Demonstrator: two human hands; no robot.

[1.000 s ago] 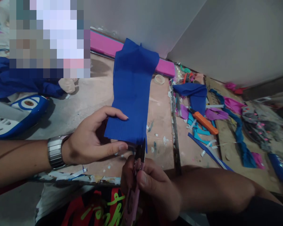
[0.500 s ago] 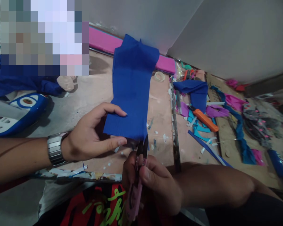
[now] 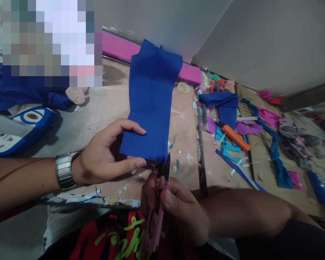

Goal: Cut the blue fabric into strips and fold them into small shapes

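Observation:
A long piece of blue fabric (image 3: 151, 94) stretches from my left hand (image 3: 100, 155) up to the pink strip at the back. My left thumb is under its near edge and the fingers lie on top, gripping it. My right hand (image 3: 184, 211) is closed around small pink-handled thread snips (image 3: 154, 229), pointing away from me. Their dark blades are parted at the fabric's near right corner; the right blade shows beside the edge, while the other is partly hidden at the edge.
To the right lie an orange-handled cutter (image 3: 235, 137), folded blue fabric (image 3: 222, 103) and coloured scraps. A tape ring (image 3: 183, 87) sits beyond the fabric. On the left are a blue-and-white machine (image 3: 21, 130) and crumpled dark blue cloth (image 3: 29, 95). A pink strip (image 3: 119, 43) borders the back.
The snips' right blade shows more clearly beside the fabric corner, having shifted very slightly. Both hands and the fabric stay almost where they were.

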